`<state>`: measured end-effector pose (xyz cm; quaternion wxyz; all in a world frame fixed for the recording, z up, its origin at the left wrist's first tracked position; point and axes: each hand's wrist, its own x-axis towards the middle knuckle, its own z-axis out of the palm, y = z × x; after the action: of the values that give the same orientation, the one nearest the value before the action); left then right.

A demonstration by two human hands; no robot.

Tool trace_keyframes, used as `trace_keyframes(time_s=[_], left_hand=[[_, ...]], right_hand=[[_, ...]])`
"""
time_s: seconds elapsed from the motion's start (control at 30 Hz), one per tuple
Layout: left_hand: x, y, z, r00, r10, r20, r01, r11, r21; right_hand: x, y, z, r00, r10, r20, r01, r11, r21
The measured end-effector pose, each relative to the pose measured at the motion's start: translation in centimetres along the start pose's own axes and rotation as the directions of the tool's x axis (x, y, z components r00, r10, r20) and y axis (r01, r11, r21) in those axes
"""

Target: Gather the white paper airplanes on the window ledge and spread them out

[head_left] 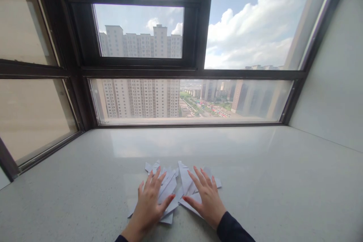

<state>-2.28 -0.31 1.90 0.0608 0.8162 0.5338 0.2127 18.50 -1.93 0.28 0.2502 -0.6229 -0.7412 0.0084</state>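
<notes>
A loose pile of several folded white paper pieces (181,176) lies on the pale stone windowsill (255,181), near its front edge. My left hand (150,202) rests flat on the left half of the pile, fingers spread. My right hand (205,196) lies flat on the right half, fingers stretched out and apart, with a dark sleeve at the wrist. Both hands press on the paper and grip nothing. Parts of the pile are hidden under my palms.
A large window with dark frames (195,72) runs along the far edge of the sill, with tall buildings and sky beyond. A side pane (31,113) closes the left. A plain light wall (331,83) bounds the right.
</notes>
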Motion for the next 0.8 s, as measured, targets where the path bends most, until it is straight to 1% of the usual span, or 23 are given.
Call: trace_keyframes(time_s=[0.07,0.13,0.2,0.27,0.3,0.33,0.4,0.43,0.5,0.53,0.57,0.63,0.7,0.77,0.8], left_hand=[[-0.2,0.1,0.1,0.996,0.058,0.066,-0.059,0.998,0.006],[-0.3,0.1,0.2,0.992,0.037,0.121,-0.038,0.999,0.005],[-0.1,0.0,0.2,0.993,0.025,0.116,-0.02,0.999,-0.037],[0.1,-0.2,0.0,0.998,0.033,0.051,-0.026,0.992,-0.123],[0.3,-0.4,-0.1,1.0,0.026,0.011,-0.023,0.985,-0.169],[0.4,-0.5,-0.2,1.0,0.005,-0.029,-0.011,0.978,-0.209],[0.6,-0.9,-0.3,0.995,-0.038,-0.089,0.012,0.962,-0.273],[0.7,-1.0,-0.3,0.993,-0.042,-0.11,0.007,0.954,-0.299],[0.8,-1.3,-0.3,0.989,-0.019,-0.147,-0.032,0.942,-0.334],[0.8,-1.4,-0.3,0.985,-0.001,-0.17,-0.058,0.939,-0.34],[0.8,-1.6,-0.3,0.98,0.015,-0.198,-0.082,0.938,-0.337],[0.9,-1.7,-0.5,0.958,0.036,-0.283,-0.127,0.942,-0.309],[0.9,-1.8,-0.9,0.925,0.058,-0.376,-0.17,0.946,-0.274],[0.8,-1.8,-1.2,0.894,0.091,-0.439,-0.219,0.943,-0.25],[0.8,-1.7,-1.3,0.882,0.115,-0.456,-0.247,0.939,-0.24]], right_hand=[[-0.2,0.0,0.3,1.0,0.013,0.019,-0.013,1.0,-0.011],[-0.3,0.1,0.8,0.998,0.041,0.038,-0.04,0.999,-0.035],[-0.4,0.3,1.2,0.993,0.116,0.031,-0.114,0.992,-0.062],[-0.3,0.4,1.4,0.983,0.179,0.037,-0.177,0.983,-0.052],[-0.3,0.4,1.4,0.982,0.178,0.061,-0.176,0.984,-0.023],[-0.3,0.2,1.4,0.985,0.146,0.095,-0.149,0.989,0.023],[-0.3,-0.3,1.0,0.988,0.002,0.154,-0.028,0.986,0.164],[-0.3,-0.6,0.8,0.984,-0.087,0.157,0.047,0.969,0.243],[-0.4,-1.2,0.3,0.965,-0.239,0.108,0.186,0.914,0.361],[-0.3,-1.3,0.2,0.957,-0.283,0.071,0.235,0.892,0.386],[-0.3,-1.3,0.0,0.954,-0.297,0.035,0.262,0.884,0.387],[-0.1,-1.0,0.0,0.968,-0.249,-0.025,0.243,0.91,0.336],[0.2,-0.3,0.3,0.985,-0.163,-0.058,0.172,0.949,0.262],[0.3,0.3,0.7,0.993,-0.108,-0.048,0.115,0.974,0.193],[0.2,0.4,0.8,0.994,-0.103,-0.022,0.105,0.98,0.166]])
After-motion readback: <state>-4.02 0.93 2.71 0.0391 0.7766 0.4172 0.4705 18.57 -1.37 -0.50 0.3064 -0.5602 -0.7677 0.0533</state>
